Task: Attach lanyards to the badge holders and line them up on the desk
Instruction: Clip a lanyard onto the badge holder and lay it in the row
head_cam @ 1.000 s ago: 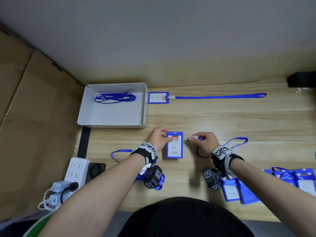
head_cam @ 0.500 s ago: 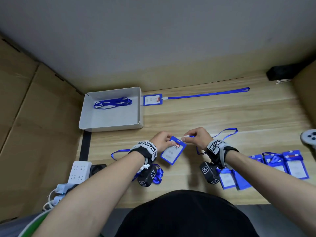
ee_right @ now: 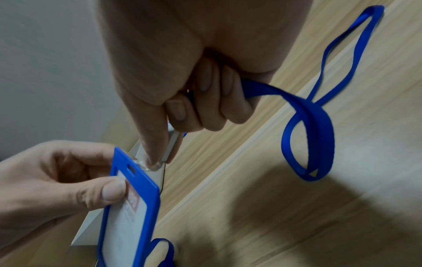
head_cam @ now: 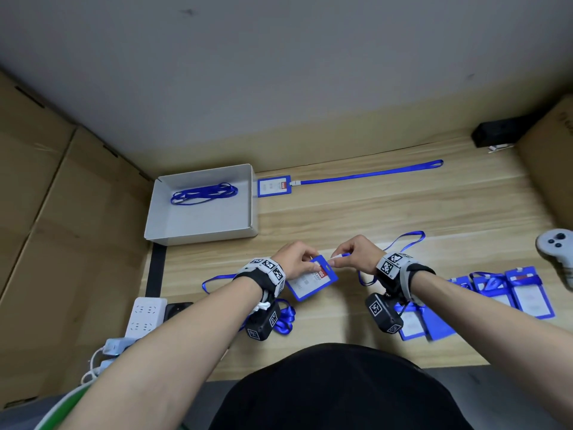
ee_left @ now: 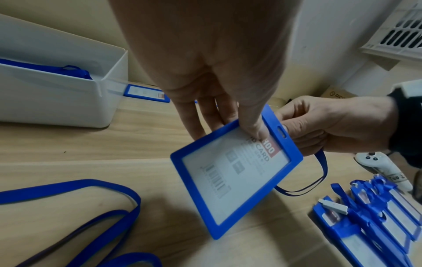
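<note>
With the left hand [head_cam: 296, 261] pinching the badge holder [head_cam: 311, 282] above the desk [head_cam: 403, 212] and the right hand [head_cam: 356, 254] gripping the lanyard [ee_right: 306, 115] clip [ee_right: 173, 144] at its slot [ee_right: 130, 168], a tilted holder risked a missed slot.

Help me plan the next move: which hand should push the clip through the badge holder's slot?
Right. The right hand already pinches the lanyard clip beside the slot, while the left hand grips the badge holder and probably should just steady it.
</note>
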Motion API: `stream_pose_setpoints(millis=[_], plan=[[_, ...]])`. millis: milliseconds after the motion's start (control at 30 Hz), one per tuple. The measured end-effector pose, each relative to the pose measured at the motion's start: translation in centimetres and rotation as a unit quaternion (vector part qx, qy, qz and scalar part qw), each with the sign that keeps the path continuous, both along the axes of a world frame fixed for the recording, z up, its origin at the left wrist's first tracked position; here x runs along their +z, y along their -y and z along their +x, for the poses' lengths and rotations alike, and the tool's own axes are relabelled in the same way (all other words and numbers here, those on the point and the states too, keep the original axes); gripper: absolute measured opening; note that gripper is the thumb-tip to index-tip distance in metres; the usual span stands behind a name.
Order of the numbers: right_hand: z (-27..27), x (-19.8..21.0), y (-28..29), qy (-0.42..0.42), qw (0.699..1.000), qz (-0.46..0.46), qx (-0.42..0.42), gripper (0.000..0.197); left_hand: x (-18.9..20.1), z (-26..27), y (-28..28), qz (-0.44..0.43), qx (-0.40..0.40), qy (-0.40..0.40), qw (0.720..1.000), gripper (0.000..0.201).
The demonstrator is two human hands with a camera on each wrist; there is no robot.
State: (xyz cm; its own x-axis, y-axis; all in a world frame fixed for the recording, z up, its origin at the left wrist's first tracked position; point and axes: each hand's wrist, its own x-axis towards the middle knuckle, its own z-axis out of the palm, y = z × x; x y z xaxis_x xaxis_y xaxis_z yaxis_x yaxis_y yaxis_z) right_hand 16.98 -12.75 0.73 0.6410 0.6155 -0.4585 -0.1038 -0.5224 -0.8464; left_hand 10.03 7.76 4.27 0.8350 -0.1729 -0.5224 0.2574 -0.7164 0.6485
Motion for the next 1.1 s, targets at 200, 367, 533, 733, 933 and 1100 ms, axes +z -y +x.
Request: stream_pose_setpoints(millis=[200, 367, 533, 733, 933, 1100], plan=[[-0.3, 0.2, 0.0, -0.019, 1.0, -0.008, 0.018, 0.012, 0.2, -0.1, 0.2, 0.024, 0.003, 0.01, 1.0, 0.015], [-0.4, 0.1, 0.0, -0.026, 0.999, -0.015, 0.024, 0.007, 0.0, -0.5, -0.1, 0.033, 0.023, 0.03, 0.999, 0.015], [-0.5, 0.0, 0.0, -0.035, 0.999, -0.01, 0.017, 0.007, -0.3, -0.8, -0.6, 0.029, 0.04, 0.031, 0.998, 0.017], [-0.4, -0.3, -0.1, -0.043, 0.999, 0.003, -0.008, 0.005, -0.4, -0.9, -0.7, 0.011, 0.076, 0.02, 0.997, 0.018], [-0.4, 0.6, -0.6, -0.153, 0.987, 0.027, -0.048, 0.017, -0.1, -0.6, -1.1, 0.048, 0.068, 0.037, 0.996, 0.009], [-0.3, 1.3, -1.3, -0.123, 0.992, 0.005, -0.002, 0.021, 0.3, -0.3, -1.2, 0.074, 0.07, 0.062, 0.993, 0.009]])
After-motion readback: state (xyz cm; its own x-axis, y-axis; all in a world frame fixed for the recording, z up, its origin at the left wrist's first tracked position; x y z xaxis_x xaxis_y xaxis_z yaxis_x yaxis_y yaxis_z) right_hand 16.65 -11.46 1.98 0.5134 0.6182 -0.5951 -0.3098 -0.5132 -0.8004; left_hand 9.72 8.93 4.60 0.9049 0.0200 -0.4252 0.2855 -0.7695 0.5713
